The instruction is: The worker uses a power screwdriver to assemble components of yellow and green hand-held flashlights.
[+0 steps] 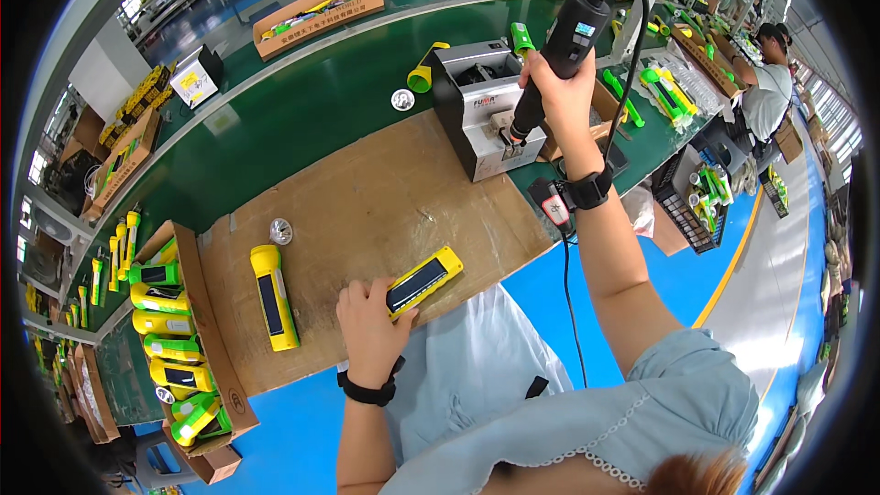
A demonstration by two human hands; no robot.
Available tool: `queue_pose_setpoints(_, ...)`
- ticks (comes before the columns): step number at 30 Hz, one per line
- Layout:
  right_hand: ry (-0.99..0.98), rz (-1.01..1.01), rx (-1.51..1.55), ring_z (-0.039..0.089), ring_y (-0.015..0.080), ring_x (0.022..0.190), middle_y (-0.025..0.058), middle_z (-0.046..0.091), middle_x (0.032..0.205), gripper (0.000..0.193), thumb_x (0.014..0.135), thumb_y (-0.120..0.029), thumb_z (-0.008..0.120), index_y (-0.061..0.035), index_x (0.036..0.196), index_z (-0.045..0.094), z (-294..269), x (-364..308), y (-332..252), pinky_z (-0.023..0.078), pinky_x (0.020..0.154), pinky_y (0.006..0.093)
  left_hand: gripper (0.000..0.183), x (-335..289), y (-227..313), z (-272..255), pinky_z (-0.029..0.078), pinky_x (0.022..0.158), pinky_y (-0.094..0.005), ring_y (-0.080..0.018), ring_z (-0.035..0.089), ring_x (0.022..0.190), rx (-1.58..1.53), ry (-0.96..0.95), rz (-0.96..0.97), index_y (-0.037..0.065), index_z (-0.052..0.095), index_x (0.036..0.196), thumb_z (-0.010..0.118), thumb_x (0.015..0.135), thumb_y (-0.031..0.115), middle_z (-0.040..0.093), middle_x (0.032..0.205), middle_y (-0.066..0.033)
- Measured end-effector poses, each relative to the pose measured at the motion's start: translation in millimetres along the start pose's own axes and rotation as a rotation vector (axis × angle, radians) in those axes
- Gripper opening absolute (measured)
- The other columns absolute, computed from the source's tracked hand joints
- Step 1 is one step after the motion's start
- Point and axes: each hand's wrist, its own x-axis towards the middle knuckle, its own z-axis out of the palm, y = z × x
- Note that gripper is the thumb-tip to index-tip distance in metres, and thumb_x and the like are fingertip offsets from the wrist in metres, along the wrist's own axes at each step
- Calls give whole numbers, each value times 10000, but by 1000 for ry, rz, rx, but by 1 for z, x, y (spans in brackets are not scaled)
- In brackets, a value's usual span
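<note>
My left hand [373, 325] is closed on the near end of a yellow flashlight body [440, 268] with a dark solar panel, tilted on the brown cardboard sheet [367, 183]. My right hand [564, 92] wraps round a black electric screwdriver [577, 32] with a small lit display. The screwdriver's tip points down at the front of a grey and black screw feeder [490, 160]; whether it touches a screw cannot be seen. A second yellow flashlight [274, 298] lies left of my left hand. Just beyond it sits a shiny reflector [281, 231].
Left, a cardboard box [215, 348] holds several yellow and green flashlights. Behind the sheet, another reflector [402, 99] and a yellow flashlight piece [420, 78] lie on the green table [302, 137]. A black cable [639, 46] hangs from the screwdriver. A co-worker [768, 92] is at far right.
</note>
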Motion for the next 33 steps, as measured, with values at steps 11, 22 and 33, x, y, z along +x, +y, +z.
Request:
queue_pose_setpoints(11, 77, -114, 23, 579, 188, 580, 119, 573, 693, 385, 809, 22, 569, 14, 1152, 395, -9, -49, -15, 496, 563, 316, 446, 0, -2, 1, 392, 790, -413, -325, 471, 884, -4, 38, 21, 88, 604, 1014, 793, 621, 182, 512, 898, -118)
queue_pose_setpoints(22, 86, -78, -26, 594, 143, 595, 62, 573, 760, 457, 749, 21, 656, -41, 1096, 366, -3, -25, -9, 507, 558, 291, 453, -3, 2, 0, 390, 787, -410, -306, 476, 881, 32, 43, -51, 128, 618, 1032, 798, 621, 189, 509, 898, -100)
queue_pose_setpoints(33, 41, 18, -267, 540, 124, 655, 57, 561, 739, 434, 673, -136, 707, -40, 974, 408, 8, -8, -7, 463, 602, 292, 463, -4, 1, 3, 384, 798, -403, -291, 467, 895, 21, 56, -33, 135, 630, 1039, 804, 613, 191, 497, 901, -89)
